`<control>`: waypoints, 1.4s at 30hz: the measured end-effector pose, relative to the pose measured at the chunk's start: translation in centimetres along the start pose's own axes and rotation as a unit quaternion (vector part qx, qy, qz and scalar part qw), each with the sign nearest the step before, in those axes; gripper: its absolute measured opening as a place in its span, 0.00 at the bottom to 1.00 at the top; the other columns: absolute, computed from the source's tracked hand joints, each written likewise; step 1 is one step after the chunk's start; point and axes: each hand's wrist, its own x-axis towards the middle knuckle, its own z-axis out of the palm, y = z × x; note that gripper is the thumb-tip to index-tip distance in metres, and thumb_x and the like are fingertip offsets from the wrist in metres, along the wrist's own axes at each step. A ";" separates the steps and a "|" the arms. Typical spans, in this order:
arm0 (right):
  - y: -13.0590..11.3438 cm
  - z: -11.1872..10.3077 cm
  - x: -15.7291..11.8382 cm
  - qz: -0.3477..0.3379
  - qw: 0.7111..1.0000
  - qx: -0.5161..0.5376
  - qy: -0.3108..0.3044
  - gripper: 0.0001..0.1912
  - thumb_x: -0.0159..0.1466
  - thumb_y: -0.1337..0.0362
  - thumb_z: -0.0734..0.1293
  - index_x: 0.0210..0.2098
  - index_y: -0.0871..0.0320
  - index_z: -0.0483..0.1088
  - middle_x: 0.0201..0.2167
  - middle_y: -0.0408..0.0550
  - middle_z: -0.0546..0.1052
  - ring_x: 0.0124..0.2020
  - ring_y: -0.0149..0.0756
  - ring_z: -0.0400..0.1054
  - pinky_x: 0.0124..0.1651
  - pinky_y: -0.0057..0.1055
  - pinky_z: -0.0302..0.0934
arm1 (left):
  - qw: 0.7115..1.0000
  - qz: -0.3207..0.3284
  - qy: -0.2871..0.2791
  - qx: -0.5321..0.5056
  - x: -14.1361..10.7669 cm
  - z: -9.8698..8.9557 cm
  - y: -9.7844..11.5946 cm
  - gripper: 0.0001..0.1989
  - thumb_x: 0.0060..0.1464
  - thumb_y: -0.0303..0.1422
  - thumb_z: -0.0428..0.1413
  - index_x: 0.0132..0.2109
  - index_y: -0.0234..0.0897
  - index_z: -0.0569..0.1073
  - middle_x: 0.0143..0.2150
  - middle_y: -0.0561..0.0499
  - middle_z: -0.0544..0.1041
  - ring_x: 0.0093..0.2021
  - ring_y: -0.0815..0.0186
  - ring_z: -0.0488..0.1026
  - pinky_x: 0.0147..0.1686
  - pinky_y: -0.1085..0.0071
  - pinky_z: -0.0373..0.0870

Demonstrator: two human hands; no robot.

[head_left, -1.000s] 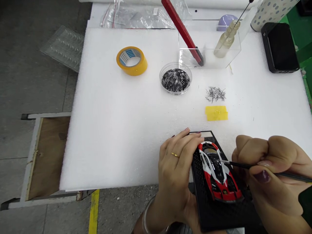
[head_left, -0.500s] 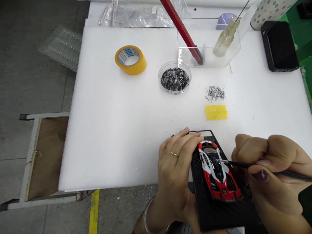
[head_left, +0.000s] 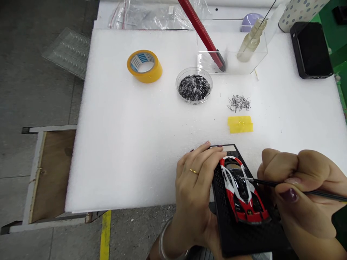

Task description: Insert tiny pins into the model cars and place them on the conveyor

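A red, white and black model car (head_left: pixel 245 191) sits on a black textured base (head_left: pixel 230 234) at the foam board's front edge. My left hand (head_left: pixel 195 184) is closed around the base's left side, its fingertips close to the car's front left. Between thumb and fingers, my right hand (head_left: pixel 300 184) pinches a thin black-handled paintbrush (head_left: pixel 264 182). The brush tip meets or hovers just over the car's dark roof; contact is too fine to tell. Beyond the base lies a yellow tape piece (head_left: pixel 240 124) with a clear drop on it, and past that a pile of fine black strips (head_left: pixel 239 103).
A clear dish (head_left: pixel 194 86) of black strips and a yellow tape roll (head_left: pixel 144 66) stand on the white foam board (head_left: pixel 121 144). At the back, a clear acrylic box (head_left: pixel 230 61) holds a red cutter (head_left: pixel 202 34) and a glass bottle (head_left: pixel 251 41). A black device (head_left: pixel 311 50) lies right.
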 end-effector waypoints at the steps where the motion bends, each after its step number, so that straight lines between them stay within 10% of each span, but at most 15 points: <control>1: -0.1 0.0 0.0 -0.002 1.000 -0.001 0.002 0.13 0.65 0.73 0.68 0.31 0.54 0.61 0.22 0.40 0.66 0.23 0.30 0.56 0.24 0.31 0.51 | 1.000 -0.001 0.001 -0.002 0.0 0.0 0.0 0.19 0.69 0.42 0.51 0.60 0.40 0.72 0.60 0.47 0.79 0.67 0.56 0.70 0.65 0.57 0.65; 14: 0.2 0.0 -0.1 -0.007 0.999 0.033 0.018 0.11 0.64 0.74 0.70 0.31 0.56 0.65 0.22 0.40 0.65 0.24 0.29 0.56 0.26 0.33 0.50 | 1.000 0.002 0.006 0.008 0.0 0.1 0.1 0.21 0.70 0.45 0.47 0.61 0.41 0.72 0.59 0.45 0.80 0.66 0.52 0.71 0.62 0.50 0.69; 42: 0.8 -0.7 0.0 -0.038 0.997 0.051 -0.043 0.09 0.66 0.75 0.69 0.36 0.56 0.67 0.25 0.41 0.68 0.25 0.30 0.59 0.25 0.32 0.55 | 0.999 0.039 0.019 0.017 0.0 0.3 -0.4 0.20 0.70 0.43 0.49 0.60 0.36 0.73 0.58 0.48 0.79 0.66 0.63 0.69 0.65 0.67 0.63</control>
